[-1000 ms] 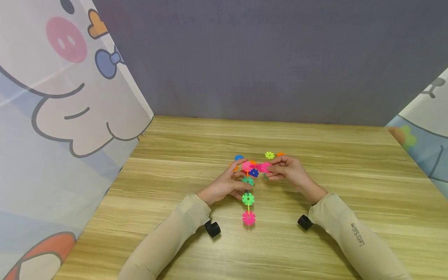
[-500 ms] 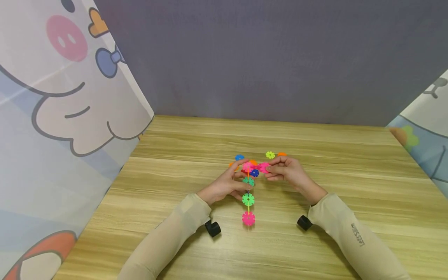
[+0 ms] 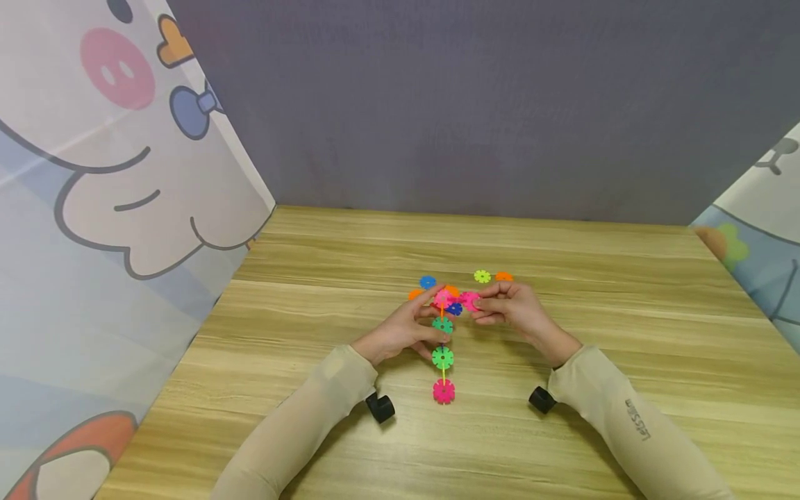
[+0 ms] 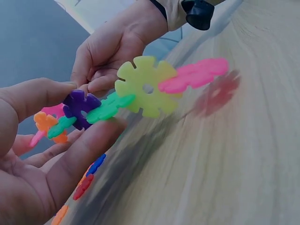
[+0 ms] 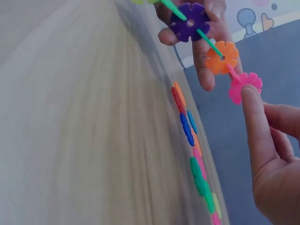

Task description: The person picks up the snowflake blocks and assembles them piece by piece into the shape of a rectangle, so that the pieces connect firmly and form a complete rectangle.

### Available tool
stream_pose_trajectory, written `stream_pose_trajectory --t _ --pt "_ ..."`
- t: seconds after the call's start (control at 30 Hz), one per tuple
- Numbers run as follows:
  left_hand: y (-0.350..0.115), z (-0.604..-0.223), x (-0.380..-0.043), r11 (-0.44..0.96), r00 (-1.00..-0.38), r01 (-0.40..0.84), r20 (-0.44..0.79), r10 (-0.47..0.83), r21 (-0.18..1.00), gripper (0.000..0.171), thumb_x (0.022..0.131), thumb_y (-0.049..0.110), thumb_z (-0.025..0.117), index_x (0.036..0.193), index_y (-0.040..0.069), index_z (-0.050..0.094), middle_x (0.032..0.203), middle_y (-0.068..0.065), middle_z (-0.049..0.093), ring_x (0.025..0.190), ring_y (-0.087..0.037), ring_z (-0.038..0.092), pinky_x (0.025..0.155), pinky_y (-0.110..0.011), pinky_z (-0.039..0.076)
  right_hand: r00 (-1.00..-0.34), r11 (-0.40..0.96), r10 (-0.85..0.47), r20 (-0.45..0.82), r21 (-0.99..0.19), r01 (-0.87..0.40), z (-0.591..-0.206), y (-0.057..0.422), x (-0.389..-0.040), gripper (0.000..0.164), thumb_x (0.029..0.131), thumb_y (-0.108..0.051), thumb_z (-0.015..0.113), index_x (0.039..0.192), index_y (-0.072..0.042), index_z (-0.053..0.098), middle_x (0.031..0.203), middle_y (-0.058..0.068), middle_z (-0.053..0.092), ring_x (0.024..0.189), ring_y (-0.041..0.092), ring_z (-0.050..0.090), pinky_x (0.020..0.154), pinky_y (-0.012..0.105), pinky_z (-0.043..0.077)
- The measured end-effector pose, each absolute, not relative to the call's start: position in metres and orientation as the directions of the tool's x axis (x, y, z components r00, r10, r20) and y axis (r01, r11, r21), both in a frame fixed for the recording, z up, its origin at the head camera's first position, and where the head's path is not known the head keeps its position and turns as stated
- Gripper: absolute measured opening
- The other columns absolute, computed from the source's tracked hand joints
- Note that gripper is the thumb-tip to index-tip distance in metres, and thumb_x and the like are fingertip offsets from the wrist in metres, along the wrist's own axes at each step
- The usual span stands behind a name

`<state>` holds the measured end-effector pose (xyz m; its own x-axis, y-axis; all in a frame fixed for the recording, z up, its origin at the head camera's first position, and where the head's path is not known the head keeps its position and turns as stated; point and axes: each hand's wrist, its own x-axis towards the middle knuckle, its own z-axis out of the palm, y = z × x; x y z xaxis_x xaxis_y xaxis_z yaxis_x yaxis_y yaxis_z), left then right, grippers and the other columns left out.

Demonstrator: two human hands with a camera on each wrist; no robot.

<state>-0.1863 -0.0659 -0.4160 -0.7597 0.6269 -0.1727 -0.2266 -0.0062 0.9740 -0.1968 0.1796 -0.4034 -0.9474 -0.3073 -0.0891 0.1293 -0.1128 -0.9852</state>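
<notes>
A chain of slotted snowflake discs is held above the table between both hands. My left hand pinches the purple disc between thumb and finger. From there a green disc, a yellow-green disc and a pink disc run towards the near side. On the other side follow a green disc, an orange disc and a pink disc seen edge-on. At that far end my right hand pinches a pink snowflake disc, its thumb covering part of the rim. This disc meets the edge-on pink one.
Loose discs lie on the wooden table behind the hands: blue, yellow, orange, dark blue and others partly hidden. A grey panel stands at the back, with a printed cartoon wall on the left.
My right hand has shifted very slightly left with the pink disc. The near end of the chain has dipped a little. Both hands keep their hold.
</notes>
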Motion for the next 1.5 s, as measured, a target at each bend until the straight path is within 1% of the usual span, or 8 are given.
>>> stream_pose_trajectory --t 0.17,0.4,0.6,0.7,0.8,1.1,1.37,1.5 --pt "-0.066 -0.416 -0.185 -0.006 -0.755 -0.232 -0.176 0.632 0.973 0.095 0.089 -0.011 0.065 0.162 0.019 0.011 0.131 -0.026 0.054 0.076 -0.018 0.068 0.055 -0.034 0.059 -0.951 -0.113 -0.297 -0.088 -0.986 0.126 -0.406 0.177 -0.195 0.012 0.092 0.017 0.054 0.094 0.008 0.062 0.079 0.008 0.069 0.070 0.017 0.072 0.069 0.032 0.060" --pt "-0.066 -0.419 -0.186 -0.007 -0.761 -0.236 -0.181 0.623 0.972 0.092 0.089 -0.010 0.066 0.161 0.018 0.016 0.132 -0.026 0.057 0.076 -0.019 0.069 0.057 -0.034 0.060 -0.952 -0.096 -0.298 -0.072 -0.990 0.105 -0.408 0.175 -0.194 0.019 0.091 0.017 0.055 0.087 0.000 0.063 0.077 0.008 0.069 0.068 0.016 0.072 0.068 0.032 0.060" --pt "-0.062 -0.420 -0.189 -0.019 -0.797 -0.227 -0.174 0.578 0.974 0.061 0.098 0.004 0.061 0.153 0.007 0.036 0.119 -0.024 0.064 0.068 -0.019 0.067 0.066 -0.040 0.061 -0.949 -0.074 -0.302 -0.091 -0.990 0.118 -0.406 0.170 -0.193 0.008 0.092 0.015 0.056 0.097 0.012 0.061 0.079 0.007 0.070 0.069 0.016 0.072 0.068 0.031 0.060" --pt "-0.058 -0.420 -0.190 0.009 -0.827 -0.232 -0.203 0.525 0.973 0.046 0.104 0.013 0.054 0.149 0.007 0.045 0.113 -0.017 0.064 0.061 -0.014 0.060 0.065 -0.037 0.061 -0.950 -0.073 -0.298 -0.095 -0.990 0.122 -0.406 0.168 -0.194 0.010 0.093 0.015 0.055 0.102 0.018 0.058 0.080 0.007 0.071 0.069 0.016 0.072 0.068 0.031 0.060" --pt "-0.056 -0.420 -0.191 0.025 -0.845 -0.230 -0.212 0.491 0.973 0.040 0.107 0.016 0.048 0.146 0.007 0.049 0.114 -0.017 0.064 0.057 -0.012 0.054 0.062 -0.035 0.061 -0.950 -0.067 -0.296 -0.100 -0.990 0.126 -0.405 0.167 -0.194 0.012 0.093 0.014 0.055 0.104 0.019 0.057 0.081 0.007 0.070 0.069 0.016 0.072 0.068 0.031 0.060" --pt "-0.057 -0.417 -0.190 0.046 -0.854 -0.223 -0.218 0.472 0.974 0.034 0.106 0.016 0.051 0.132 -0.004 0.058 0.123 -0.020 0.066 0.055 -0.010 0.057 0.055 -0.031 0.059 -0.944 -0.017 -0.317 -0.091 -0.995 0.102 -0.402 0.165 -0.194 0.009 0.091 0.014 0.059 0.100 0.015 0.060 0.081 0.008 0.071 0.069 0.018 0.072 0.067 0.032 0.060" --pt "-0.058 -0.413 -0.192 0.077 -0.849 -0.208 -0.219 0.482 0.975 0.033 0.105 0.015 0.052 0.130 -0.005 0.061 0.119 -0.020 0.067 0.051 -0.009 0.053 0.052 -0.029 0.058 -0.933 0.004 -0.345 -0.100 -0.994 0.106 -0.398 0.165 -0.196 0.012 0.091 0.015 0.059 0.102 0.014 0.062 0.082 0.009 0.070 0.069 0.018 0.072 0.067 0.033 0.061" --pt "-0.060 -0.412 -0.193 0.070 -0.839 -0.202 -0.209 0.503 0.977 0.034 0.105 0.016 0.053 0.131 -0.004 0.061 0.119 -0.021 0.066 0.053 -0.011 0.056 0.054 -0.032 0.059 -0.934 0.002 -0.344 -0.097 -0.995 0.103 -0.396 0.165 -0.196 0.013 0.090 0.015 0.059 0.103 0.013 0.064 0.083 0.008 0.071 0.069 0.018 0.072 0.067 0.032 0.060"
